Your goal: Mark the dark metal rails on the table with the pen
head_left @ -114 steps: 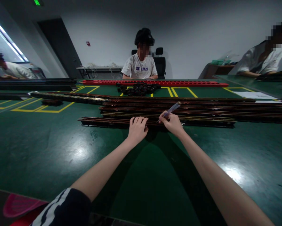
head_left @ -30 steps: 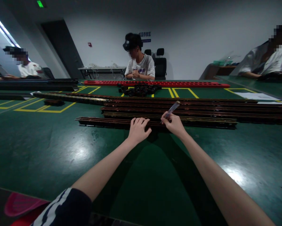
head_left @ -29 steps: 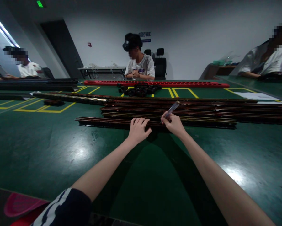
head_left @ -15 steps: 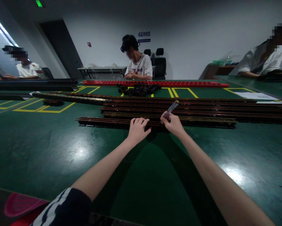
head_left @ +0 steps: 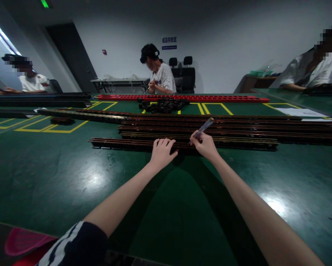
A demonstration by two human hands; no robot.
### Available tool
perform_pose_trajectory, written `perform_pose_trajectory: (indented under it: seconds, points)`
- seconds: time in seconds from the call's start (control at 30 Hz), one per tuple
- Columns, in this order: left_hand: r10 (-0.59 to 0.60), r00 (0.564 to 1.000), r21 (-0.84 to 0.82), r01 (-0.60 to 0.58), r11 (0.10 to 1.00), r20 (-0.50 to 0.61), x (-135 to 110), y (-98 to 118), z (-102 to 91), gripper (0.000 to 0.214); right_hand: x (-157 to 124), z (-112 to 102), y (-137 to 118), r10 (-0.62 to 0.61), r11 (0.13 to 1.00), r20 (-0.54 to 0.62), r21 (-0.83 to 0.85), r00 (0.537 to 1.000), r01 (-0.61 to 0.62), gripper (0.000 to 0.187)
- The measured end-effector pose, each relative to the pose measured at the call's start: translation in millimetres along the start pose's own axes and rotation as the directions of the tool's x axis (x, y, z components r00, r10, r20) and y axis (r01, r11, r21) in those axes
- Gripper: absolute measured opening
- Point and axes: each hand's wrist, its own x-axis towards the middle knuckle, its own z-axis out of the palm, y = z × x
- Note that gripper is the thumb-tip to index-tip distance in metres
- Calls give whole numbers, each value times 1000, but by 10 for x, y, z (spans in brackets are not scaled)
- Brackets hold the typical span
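Observation:
My left hand (head_left: 163, 152) lies on the nearest long dark rail (head_left: 121, 143), its fingers spread along the top and the thumb held apart on the near side. Just to the right, my right hand (head_left: 206, 146) pinches a pen-like tool (head_left: 205, 126) with a clear barrel and a brownish rear end. The tool slants up and to the right, and its thin lower end points down at the same rail. Whether that end touches the rail is too small to tell. Behind both hands lie several more dark rails (head_left: 238, 129) with copper-coloured edges, side by side.
Across the green table (head_left: 57, 159) run a long red slotted strip (head_left: 223, 99) and a heap of black parts (head_left: 164, 105). Black bars (head_left: 44, 100) lie at the far left, white paper (head_left: 301, 113) at the right. A co-worker (head_left: 163, 77) sits opposite; others sit at both sides.
The tool in my right hand has tilted a little further to the right, the hand shifting slightly with it. My left hand stays put. The co-worker opposite has turned and raised the hands.

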Motion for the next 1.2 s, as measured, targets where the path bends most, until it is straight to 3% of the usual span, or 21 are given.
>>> perform_pose_trajectory:
  seconds: [0.27,0.73,0.97,1.2]
  points:
    - [4,1000,12,-4,1000,-5,4,2,3,38,19,-16,-38,60,998,-4,26,998,-60,9]
    - [11,998,16,-10,1000,-54,5,-18,41,38,2,18,51,2,999,-1,39,1000,-2,8]
    - [-1,1000,3,1,1000,-29,8,-4,24,38,4,18,25,32,999,11,31,999,-32,8]
    - [-6,999,0,6,1000,-32,9,1,21,39,-10,35,39,-24,1000,-3,15,1000,24,8]
